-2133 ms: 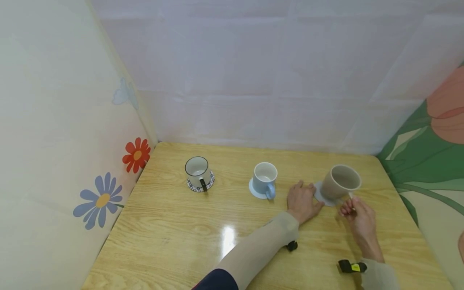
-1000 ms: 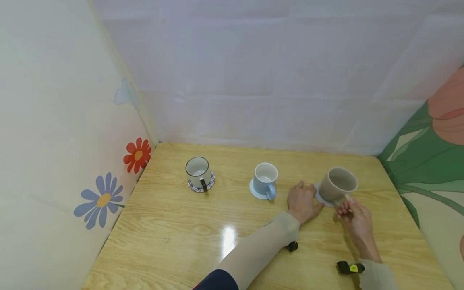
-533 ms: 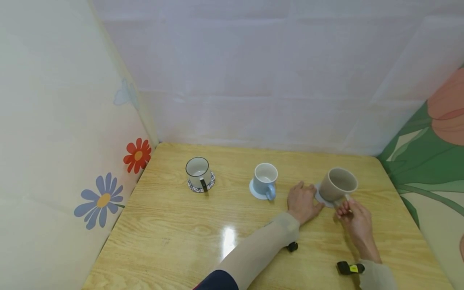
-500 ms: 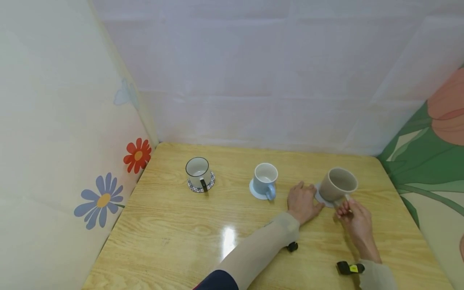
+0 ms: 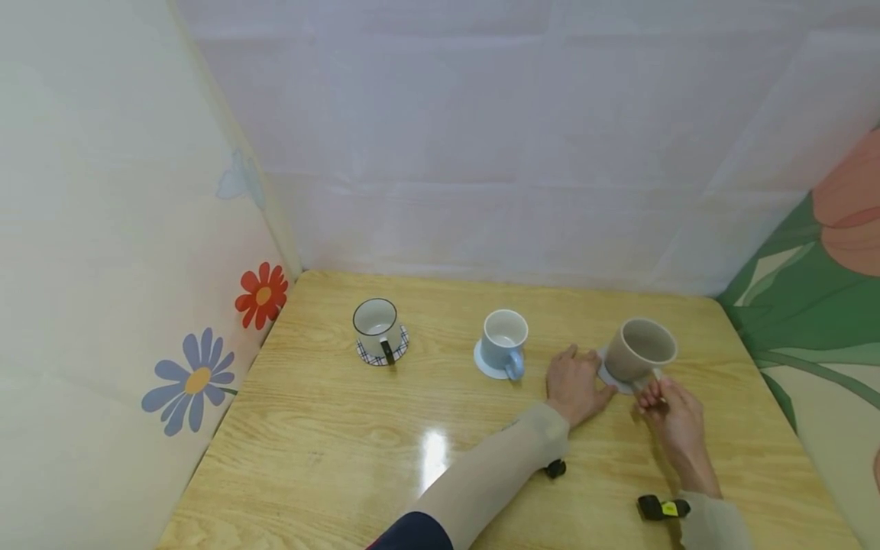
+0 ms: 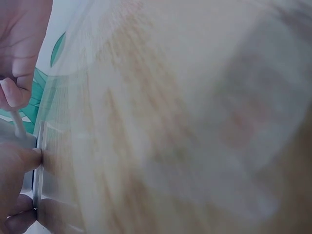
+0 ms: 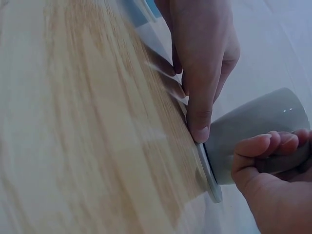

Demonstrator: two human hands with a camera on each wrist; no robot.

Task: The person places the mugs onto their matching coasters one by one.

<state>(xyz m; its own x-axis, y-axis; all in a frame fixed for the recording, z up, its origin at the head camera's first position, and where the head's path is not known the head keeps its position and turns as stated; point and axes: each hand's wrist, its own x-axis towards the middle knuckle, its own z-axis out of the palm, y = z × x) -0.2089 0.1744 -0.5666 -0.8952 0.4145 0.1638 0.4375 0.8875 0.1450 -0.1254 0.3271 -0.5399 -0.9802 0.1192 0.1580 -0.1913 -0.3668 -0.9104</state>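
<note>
A large beige-grey mug [image 5: 640,353] stands on a pale round coaster [image 5: 609,374] at the right of the table. My right hand [image 5: 677,420] grips its handle, fingers curled round it, as the right wrist view also shows with the mug [image 7: 258,126] upright on the coaster [image 7: 209,175]. Just left of the mug, my left hand [image 5: 574,384] lies low on the table. Its thumb [image 7: 200,117] and fingertips touch the coaster's rim, with the fingers mostly straight. The mug's base hides most of the coaster.
A white and blue mug [image 5: 502,344] stands on a light blue coaster [image 5: 483,365] in the middle. Further left, a white mug with a black rim and handle [image 5: 374,327] rests on a checked coaster [image 5: 367,356]. White cloth [image 5: 426,153] hangs behind the wooden table [image 5: 330,458].
Between two seconds and one second ago, my right hand brought the grey mug slightly left and nearer onto the coaster. Since then mug and hands have barely moved. My left hand stayed at the coaster.
</note>
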